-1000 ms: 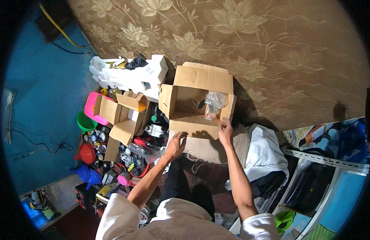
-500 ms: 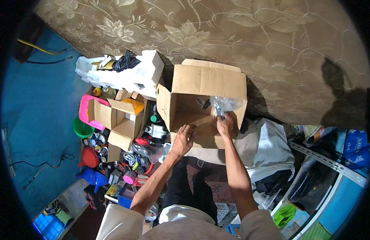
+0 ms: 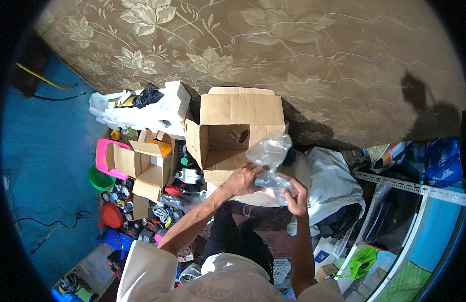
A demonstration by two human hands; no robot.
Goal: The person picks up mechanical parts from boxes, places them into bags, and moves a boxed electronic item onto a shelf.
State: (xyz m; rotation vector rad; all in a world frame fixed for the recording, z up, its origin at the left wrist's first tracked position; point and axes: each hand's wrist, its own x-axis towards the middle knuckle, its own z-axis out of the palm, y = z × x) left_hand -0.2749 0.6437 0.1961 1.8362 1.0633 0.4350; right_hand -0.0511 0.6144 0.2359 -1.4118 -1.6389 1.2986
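My left hand (image 3: 243, 178) and my right hand (image 3: 296, 196) both grip a crumpled clear plastic bag (image 3: 268, 148) in front of an open cardboard box (image 3: 238, 105). Something pale and reddish shows in the bag's lower part, too blurred to name. A small dark object (image 3: 242, 137) lies inside the box, whose flaps are spread out. The fingertips of my left hand are partly hidden by the bag.
A smaller open carton (image 3: 152, 171) stands left beside white foam packaging (image 3: 170, 108), a pink container (image 3: 104, 151), a green bowl (image 3: 99, 176) and cluttered tools. A white sack (image 3: 323, 176) and metal strips (image 3: 409, 186) lie right. A patterned wall (image 3: 313, 50) rises behind.
The plastic bag has come out of the box toward me. My left hand has left the box's near flap and now grips the bag too; my right hand has drawn back with it.
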